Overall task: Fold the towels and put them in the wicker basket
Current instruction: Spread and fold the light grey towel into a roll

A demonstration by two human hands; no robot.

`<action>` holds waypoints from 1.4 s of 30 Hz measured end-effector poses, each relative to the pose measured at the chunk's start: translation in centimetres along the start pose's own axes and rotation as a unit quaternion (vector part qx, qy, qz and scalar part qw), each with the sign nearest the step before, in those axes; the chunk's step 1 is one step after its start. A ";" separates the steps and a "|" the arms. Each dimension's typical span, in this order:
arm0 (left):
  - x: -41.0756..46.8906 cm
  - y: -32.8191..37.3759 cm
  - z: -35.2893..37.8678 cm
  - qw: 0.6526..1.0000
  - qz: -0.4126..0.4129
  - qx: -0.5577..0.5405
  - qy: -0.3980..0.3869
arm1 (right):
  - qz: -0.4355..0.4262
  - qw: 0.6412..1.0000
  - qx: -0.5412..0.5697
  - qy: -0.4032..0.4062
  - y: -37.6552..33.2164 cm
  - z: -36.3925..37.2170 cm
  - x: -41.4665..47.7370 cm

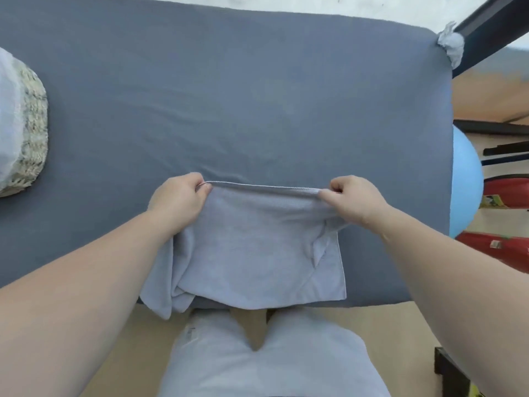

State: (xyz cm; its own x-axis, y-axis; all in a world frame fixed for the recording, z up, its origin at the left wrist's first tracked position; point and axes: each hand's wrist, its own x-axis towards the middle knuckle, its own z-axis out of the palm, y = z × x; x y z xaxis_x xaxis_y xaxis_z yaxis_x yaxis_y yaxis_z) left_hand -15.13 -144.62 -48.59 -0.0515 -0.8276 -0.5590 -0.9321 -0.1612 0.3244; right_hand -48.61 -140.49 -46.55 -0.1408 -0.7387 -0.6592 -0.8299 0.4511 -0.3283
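Note:
A pale grey towel (257,253) lies at the near edge of the blue-covered table (229,96), its lower part hanging over the edge. My left hand (177,200) pinches the towel's far left corner and my right hand (355,197) pinches its far right corner, so the far edge is stretched taut between them and lifted a little. The wicker basket (33,130) stands at the table's left edge, partly out of view, with pale cloth inside it.
A light blue ball (465,184) sits on the floor to the right of the table, beside red objects (506,193). A dark metal frame (486,27) runs past the table's far right corner. My legs are below the near edge.

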 end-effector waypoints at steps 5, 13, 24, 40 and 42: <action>5.6 -0.1 1.9 0.992 0.057 0.095 0.067 | -0.074 0.983 -0.129 0.111 0.6 2.0 6.3; 14.5 1.5 -0.6 0.962 0.172 0.139 0.163 | -0.178 0.924 -0.197 0.274 0.6 -0.7 15.8; 10.3 5.9 3.0 0.936 0.219 0.060 0.268 | -0.120 0.949 -0.134 0.259 -5.1 5.8 11.0; 8.9 9.6 10.5 0.950 0.173 0.245 0.085 | -0.034 0.965 -0.179 0.190 0.9 5.2 12.3; 8.6 8.7 10.1 0.951 0.173 0.241 0.083 | -0.036 0.965 -0.179 0.190 0.8 5.1 12.2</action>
State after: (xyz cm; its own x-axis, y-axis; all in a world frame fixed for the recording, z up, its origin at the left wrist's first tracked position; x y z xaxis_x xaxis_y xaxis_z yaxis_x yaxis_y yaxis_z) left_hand -27.31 -147.72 -58.33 -0.3658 -0.8660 -0.3408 -0.9276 0.3690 0.0580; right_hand -48.27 -146.61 -58.34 -0.2071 -0.9229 -0.3245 -0.9686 0.2401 -0.0646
